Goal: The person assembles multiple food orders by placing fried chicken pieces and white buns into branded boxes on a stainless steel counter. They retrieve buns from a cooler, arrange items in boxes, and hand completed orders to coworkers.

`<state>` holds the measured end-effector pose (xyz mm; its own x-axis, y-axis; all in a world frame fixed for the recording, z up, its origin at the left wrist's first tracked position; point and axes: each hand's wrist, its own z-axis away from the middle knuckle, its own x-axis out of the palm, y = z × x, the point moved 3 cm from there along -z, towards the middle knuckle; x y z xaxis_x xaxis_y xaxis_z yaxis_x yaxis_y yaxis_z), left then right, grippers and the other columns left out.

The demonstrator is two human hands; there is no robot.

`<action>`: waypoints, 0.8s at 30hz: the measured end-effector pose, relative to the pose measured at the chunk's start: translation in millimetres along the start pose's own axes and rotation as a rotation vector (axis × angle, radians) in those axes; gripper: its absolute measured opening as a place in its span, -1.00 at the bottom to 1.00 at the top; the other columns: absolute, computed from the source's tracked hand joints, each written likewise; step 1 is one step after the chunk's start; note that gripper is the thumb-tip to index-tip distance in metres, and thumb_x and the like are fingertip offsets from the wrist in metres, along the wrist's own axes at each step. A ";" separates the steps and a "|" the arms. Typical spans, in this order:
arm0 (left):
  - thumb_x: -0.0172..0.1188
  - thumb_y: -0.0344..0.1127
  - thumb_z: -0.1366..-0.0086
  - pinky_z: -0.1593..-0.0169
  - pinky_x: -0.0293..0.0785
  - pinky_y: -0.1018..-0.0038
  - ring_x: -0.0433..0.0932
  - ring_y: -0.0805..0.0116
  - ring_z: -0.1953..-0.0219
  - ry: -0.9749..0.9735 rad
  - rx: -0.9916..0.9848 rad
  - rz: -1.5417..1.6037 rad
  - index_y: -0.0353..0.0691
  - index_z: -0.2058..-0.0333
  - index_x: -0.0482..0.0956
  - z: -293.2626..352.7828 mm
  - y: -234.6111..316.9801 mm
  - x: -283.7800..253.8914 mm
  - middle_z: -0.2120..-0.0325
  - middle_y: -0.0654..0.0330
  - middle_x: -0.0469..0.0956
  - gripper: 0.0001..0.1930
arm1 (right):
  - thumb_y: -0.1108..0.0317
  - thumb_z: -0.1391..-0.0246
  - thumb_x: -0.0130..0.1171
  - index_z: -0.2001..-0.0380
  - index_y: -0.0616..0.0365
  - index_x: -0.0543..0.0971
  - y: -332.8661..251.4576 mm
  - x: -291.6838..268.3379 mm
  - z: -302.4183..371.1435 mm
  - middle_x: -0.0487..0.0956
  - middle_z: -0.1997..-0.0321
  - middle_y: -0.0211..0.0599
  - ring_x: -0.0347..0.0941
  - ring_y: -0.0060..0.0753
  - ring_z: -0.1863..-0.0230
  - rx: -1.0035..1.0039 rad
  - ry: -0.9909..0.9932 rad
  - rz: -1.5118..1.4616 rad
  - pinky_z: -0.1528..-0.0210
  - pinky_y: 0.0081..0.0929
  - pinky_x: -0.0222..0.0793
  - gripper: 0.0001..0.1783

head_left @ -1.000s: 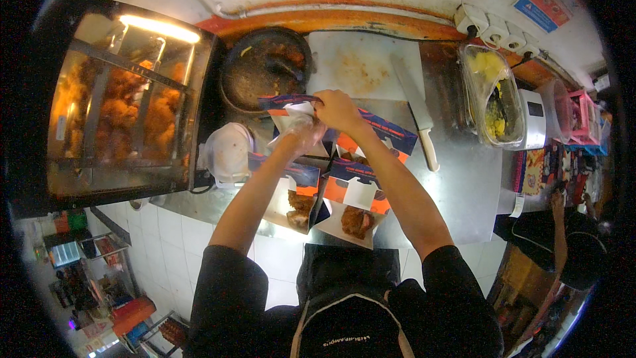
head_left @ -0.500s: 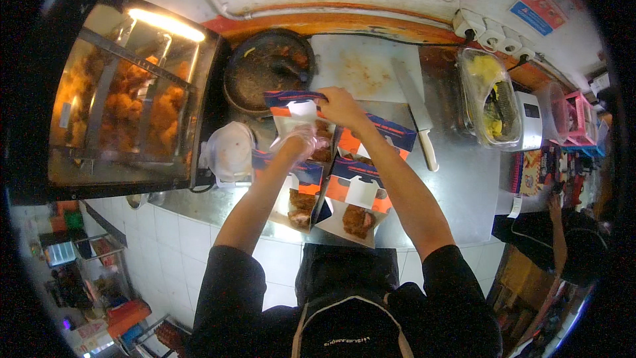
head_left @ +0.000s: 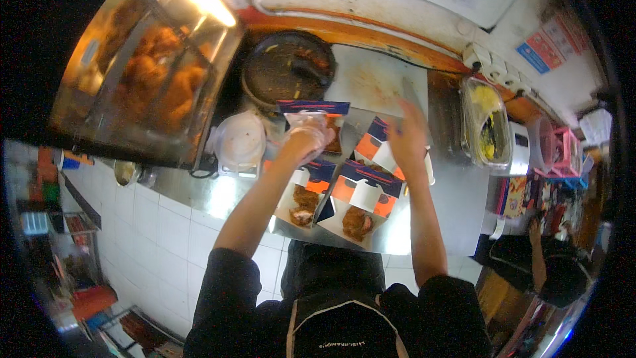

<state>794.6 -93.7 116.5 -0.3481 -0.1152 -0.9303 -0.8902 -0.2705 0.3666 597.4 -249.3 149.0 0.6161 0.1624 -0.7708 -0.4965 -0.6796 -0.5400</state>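
My left hand (head_left: 310, 138), in a clear plastic glove, reaches into the far left paper box (head_left: 311, 107). Its fingers curl beside a piece of fried chicken (head_left: 334, 138); what they hold is hidden. Smeared by motion, my right hand (head_left: 407, 134) is raised over the far right box (head_left: 379, 149) with its fingers stretched out and nothing seen in them. Nearer to me stand two more blue, orange and white boxes. Fried chicken (head_left: 305, 205) lies in the near left one, and another piece (head_left: 358, 223) in the near right one.
A lit glass cabinet (head_left: 152, 79) of fried food stands left. Behind the boxes are a dark round pan (head_left: 285, 73) and a white cutting board (head_left: 364, 69) with a knife (head_left: 412, 93). A whitish plastic tub (head_left: 240, 142) sits left; a clear container (head_left: 474, 119) sits right. Another person's arm (head_left: 536, 252) shows far right.
My right hand has let go of the far left box's lid and moved right. My left hand stays at that box. The whole view has tilted and shifted.
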 end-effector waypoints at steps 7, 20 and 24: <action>0.06 -0.17 -0.28 -0.06 0.47 0.22 0.54 0.08 0.01 0.275 0.058 0.517 -0.21 0.09 0.57 82.4 56.2 -26.9 0.10 0.03 0.58 -0.68 | 0.24 -0.16 0.22 -0.15 0.22 0.40 102.8 -5.4 103.7 0.44 -0.14 0.02 0.32 -0.02 -0.19 0.447 -0.013 -0.073 -0.25 -0.12 0.21 -0.46; 0.04 0.08 -0.42 0.01 0.49 0.33 0.52 0.27 0.08 0.686 -0.879 1.634 -0.20 -0.08 0.50 456.6 22.4 69.4 0.12 0.08 0.54 -0.51 | 0.24 -0.27 0.12 0.16 0.29 0.57 -152.1 -33.2 88.5 0.62 0.16 -0.06 0.56 -0.12 0.15 -0.319 0.312 -0.561 0.06 -0.24 0.48 -0.71; 0.07 0.03 -0.41 0.20 0.48 0.44 0.51 0.39 0.28 1.126 -1.330 1.602 -0.20 -0.03 0.51 577.6 -20.9 173.7 0.25 0.21 0.56 -0.57 | 0.27 -0.27 0.09 0.15 0.25 0.57 -271.0 20.3 151.8 0.63 0.15 -0.07 0.56 -0.12 0.14 -0.419 -0.133 -0.743 0.05 -0.24 0.48 -0.74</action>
<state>583.0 444.0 -57.7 0.3359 -0.9255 0.1749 0.5684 0.3473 0.7458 651.7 46.7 228.4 0.6018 0.7341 -0.3146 0.2894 -0.5676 -0.7708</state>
